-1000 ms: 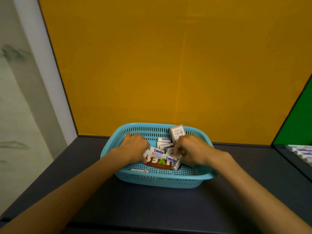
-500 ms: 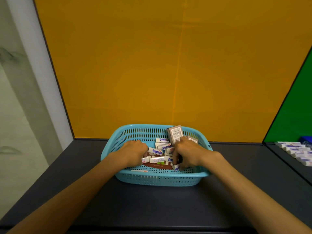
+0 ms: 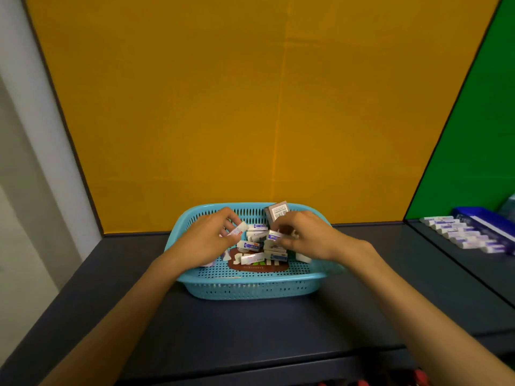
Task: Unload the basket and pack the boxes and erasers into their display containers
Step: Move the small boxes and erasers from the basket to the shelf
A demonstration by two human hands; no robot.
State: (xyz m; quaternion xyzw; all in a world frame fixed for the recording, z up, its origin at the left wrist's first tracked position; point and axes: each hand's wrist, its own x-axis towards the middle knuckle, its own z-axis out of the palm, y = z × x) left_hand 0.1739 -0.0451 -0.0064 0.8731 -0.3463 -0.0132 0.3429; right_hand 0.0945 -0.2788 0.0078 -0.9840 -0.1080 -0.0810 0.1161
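A light blue perforated basket (image 3: 250, 288) stands on the dark shelf against the yellow back wall. Several white erasers with purple and red sleeves (image 3: 252, 246) lie heaped inside it, over a flat brown pack. A grey box with a barcode label (image 3: 277, 212) leans upright at the basket's back rim. My left hand (image 3: 206, 240) is inside the basket and pinches a white eraser (image 3: 238, 229) between thumb and fingers. My right hand (image 3: 303, 238) reaches in from the right, its fingertips pinching another eraser (image 3: 274, 235) just below the grey box.
To the right, past a green wall, a row of several erasers (image 3: 462, 236) lies on a second dark surface next to a blue container (image 3: 479, 215). A grey-white wall rises on the left. Bare shelf stretches in front of the basket.
Both hands have risen from the heap, each lifting an eraser between its fingers. The view has tilted, bringing more of the erasers at the right into sight.
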